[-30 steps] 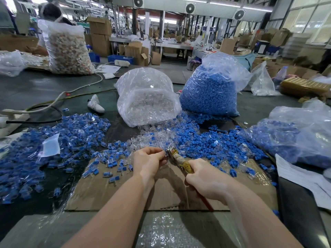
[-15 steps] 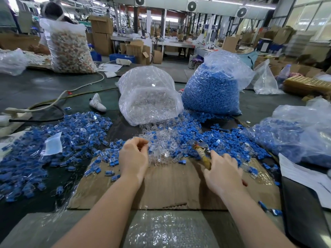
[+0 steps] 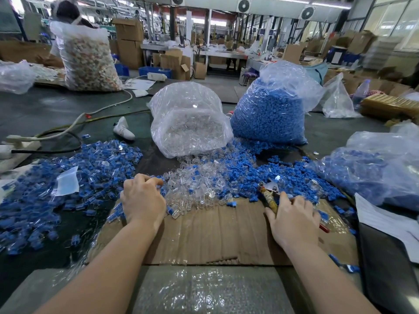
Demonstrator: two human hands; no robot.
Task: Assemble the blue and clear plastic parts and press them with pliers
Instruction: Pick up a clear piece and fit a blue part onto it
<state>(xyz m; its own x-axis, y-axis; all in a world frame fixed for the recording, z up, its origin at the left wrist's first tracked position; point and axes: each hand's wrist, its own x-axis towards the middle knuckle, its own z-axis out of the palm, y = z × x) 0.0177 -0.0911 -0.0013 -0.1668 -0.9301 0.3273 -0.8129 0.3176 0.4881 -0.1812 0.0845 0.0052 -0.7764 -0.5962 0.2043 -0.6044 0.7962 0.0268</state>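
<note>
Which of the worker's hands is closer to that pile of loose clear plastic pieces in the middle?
Left. The left hand reaches into the clear pieces at their left edge, fingers curled. The right hand rests off to their right, holding the pliers.

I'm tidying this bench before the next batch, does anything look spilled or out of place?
Yes. Loose blue parts have spilled from the blue bag and mixed into the clear parts. A single white shoe lies among the cables.
</note>
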